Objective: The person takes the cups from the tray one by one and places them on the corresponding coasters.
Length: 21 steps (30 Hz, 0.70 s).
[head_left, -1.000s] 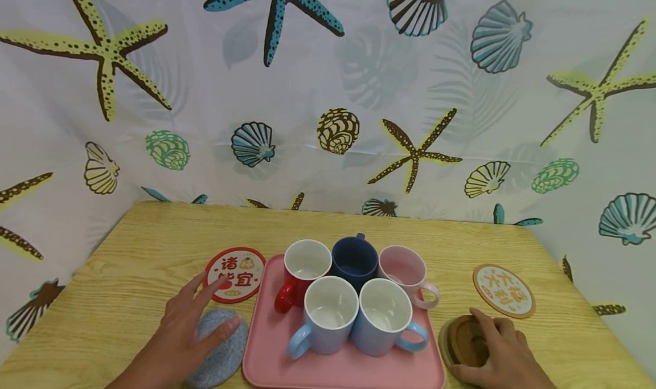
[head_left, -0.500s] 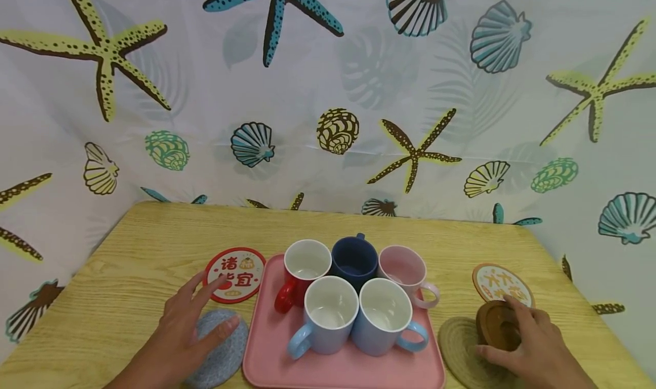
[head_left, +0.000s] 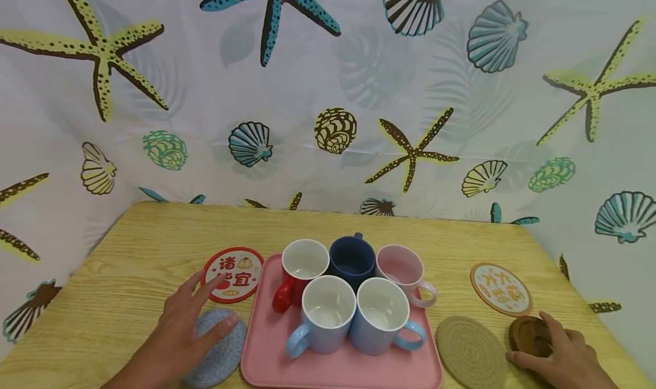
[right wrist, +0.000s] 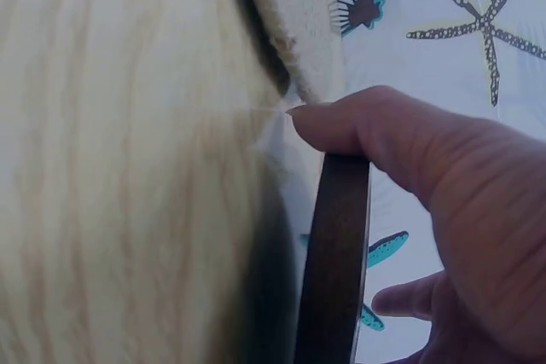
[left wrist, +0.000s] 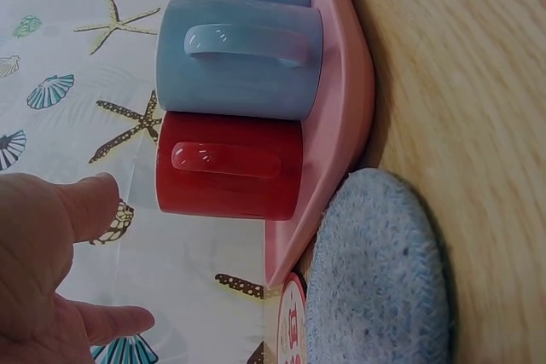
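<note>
My left hand (head_left: 197,320) lies flat with straight fingers on a grey-blue felt coaster (head_left: 217,352) at the tray's left; its fingertips reach the red printed coaster (head_left: 233,274). In the left wrist view the left hand (left wrist: 43,245) hovers beside the grey coaster (left wrist: 375,270), the red mug (left wrist: 230,164) and a blue mug (left wrist: 239,57). My right hand (head_left: 564,352) grips a dark wooden coaster (head_left: 530,335) at the table's front right, right of a round woven coaster (head_left: 471,352). Close up, the thumb of the right hand (right wrist: 444,193) presses the wooden coaster (right wrist: 337,253) rim.
A pink tray (head_left: 266,355) in the middle carries several mugs: red (head_left: 302,266), navy (head_left: 352,261), pink (head_left: 402,272) and two light blue. An orange-rimmed printed coaster (head_left: 501,289) lies behind my right hand. A seashell curtain (head_left: 328,93) surrounds the wooden table (head_left: 128,263).
My right hand has carried the wooden coaster off the woven coaster and to the right, leaving the woven one bare. The left hand has stayed on the grey coaster.
</note>
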Tool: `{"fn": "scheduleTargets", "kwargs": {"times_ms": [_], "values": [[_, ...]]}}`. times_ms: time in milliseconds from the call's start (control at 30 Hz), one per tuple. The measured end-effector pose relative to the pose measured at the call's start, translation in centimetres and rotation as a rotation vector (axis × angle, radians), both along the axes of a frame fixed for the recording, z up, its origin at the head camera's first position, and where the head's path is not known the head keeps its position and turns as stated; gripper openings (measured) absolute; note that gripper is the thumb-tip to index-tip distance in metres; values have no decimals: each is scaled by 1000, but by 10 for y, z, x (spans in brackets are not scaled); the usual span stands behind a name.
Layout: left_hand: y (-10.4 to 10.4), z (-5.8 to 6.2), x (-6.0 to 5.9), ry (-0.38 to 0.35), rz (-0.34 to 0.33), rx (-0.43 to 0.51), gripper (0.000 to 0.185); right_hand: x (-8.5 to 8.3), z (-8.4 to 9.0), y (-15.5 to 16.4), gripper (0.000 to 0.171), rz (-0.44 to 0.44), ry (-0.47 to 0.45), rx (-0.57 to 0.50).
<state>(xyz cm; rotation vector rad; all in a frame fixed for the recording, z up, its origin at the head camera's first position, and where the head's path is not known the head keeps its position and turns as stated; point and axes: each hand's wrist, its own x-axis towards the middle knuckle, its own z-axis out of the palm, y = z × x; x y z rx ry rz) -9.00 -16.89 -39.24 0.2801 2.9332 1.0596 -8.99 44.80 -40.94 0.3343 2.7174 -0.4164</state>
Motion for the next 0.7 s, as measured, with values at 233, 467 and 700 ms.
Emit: {"fn": "scheduleTargets", "kwargs": {"times_ms": [233, 467, 700], "values": [[2, 2, -1, -36, 7, -4, 80, 2, -6, 5, 111, 48, 12, 64], [0, 5, 1, -32, 16, -5, 80, 1, -10, 1, 110, 70, 19, 80], [-6, 5, -1, -11, 29, -20, 78, 2, -10, 1, 107, 82, 18, 82]]}}
